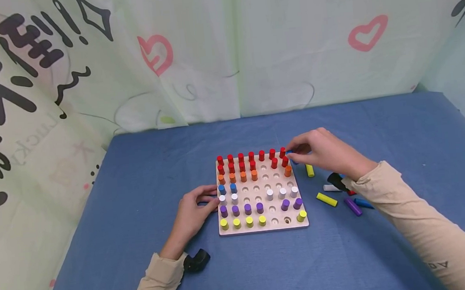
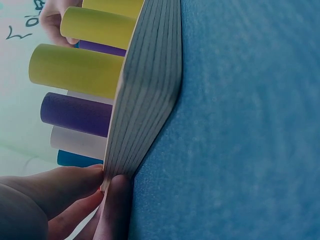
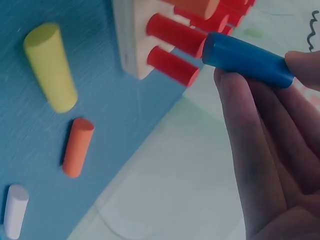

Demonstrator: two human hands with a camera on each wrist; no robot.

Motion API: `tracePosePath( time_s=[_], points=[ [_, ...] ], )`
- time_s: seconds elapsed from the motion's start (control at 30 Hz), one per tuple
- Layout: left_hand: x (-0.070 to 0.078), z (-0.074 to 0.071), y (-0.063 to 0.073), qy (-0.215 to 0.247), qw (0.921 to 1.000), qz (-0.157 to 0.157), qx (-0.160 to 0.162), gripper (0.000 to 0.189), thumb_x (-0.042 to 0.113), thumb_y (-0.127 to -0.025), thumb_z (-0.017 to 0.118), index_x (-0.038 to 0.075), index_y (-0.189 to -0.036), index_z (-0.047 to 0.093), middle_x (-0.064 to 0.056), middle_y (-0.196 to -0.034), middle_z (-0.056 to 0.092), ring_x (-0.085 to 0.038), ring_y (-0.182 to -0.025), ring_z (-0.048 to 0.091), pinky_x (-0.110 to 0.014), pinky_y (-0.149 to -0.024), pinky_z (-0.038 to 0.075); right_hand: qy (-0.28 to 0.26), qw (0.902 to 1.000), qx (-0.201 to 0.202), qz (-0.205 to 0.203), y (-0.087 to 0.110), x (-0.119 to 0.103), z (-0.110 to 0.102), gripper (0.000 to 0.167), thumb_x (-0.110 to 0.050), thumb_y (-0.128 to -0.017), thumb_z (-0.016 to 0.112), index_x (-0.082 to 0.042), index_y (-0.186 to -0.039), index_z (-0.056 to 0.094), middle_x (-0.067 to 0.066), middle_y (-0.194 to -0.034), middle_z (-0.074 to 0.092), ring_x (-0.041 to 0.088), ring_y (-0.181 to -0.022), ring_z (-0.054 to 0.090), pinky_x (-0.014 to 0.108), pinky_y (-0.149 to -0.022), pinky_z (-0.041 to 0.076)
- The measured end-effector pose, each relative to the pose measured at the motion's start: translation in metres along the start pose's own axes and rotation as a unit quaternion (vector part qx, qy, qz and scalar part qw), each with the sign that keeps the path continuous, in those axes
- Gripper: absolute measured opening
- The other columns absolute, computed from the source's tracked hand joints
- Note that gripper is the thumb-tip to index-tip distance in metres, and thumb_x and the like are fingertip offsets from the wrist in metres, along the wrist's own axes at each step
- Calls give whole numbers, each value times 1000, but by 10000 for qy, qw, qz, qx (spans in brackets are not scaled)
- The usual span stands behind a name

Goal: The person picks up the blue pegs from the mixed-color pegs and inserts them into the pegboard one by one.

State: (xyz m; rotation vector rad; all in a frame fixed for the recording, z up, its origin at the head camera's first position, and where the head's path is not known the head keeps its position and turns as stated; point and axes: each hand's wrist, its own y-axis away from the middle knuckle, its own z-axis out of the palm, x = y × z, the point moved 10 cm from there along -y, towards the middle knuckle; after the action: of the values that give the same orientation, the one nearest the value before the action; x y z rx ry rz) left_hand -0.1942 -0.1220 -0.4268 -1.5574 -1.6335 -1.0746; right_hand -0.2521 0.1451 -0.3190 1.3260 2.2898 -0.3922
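Note:
A wooden pegboard [image 1: 251, 194] lies on the blue cloth, its coloured pegs standing in rows: red at the back, then orange, blue, white, purple and yellow at the front. My left hand [image 1: 193, 214] pinches the board's left edge beside the blue and white rows; the left wrist view shows thumb and fingertips against the layered side [image 2: 150, 75]. Between thumb and fingers, my right hand [image 1: 315, 150] holds a blue peg [image 3: 247, 60], tilted, at the board's back right corner. In the right wrist view that peg's end overlaps a red peg [image 3: 175, 35]. Several holes in the middle columns are bare.
Loose pegs lie right of the board, among them a yellow peg [image 1: 326, 200], a purple peg [image 1: 352, 207] and a blue peg [image 1: 363, 203], some partly under the right forearm. An orange peg [image 3: 78, 147] shows in the right wrist view. A printed curtain [image 1: 275, 68] hangs behind the table.

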Motion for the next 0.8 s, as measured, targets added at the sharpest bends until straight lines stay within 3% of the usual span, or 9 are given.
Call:
tracePosePath(
  time_s=[0.8],
  points=[
    [2,0,1,-43,10000,54,-15,37,10,-92,71,8,-128,65,-6,-115,69,-17,-95,67,-29,-78,60,-533,9980,-87,-320,-6,-21,14,16,-9,-91,69,-5,-106,74,2,-92,74,12,-84,70,32,-73,59]
  ],
)
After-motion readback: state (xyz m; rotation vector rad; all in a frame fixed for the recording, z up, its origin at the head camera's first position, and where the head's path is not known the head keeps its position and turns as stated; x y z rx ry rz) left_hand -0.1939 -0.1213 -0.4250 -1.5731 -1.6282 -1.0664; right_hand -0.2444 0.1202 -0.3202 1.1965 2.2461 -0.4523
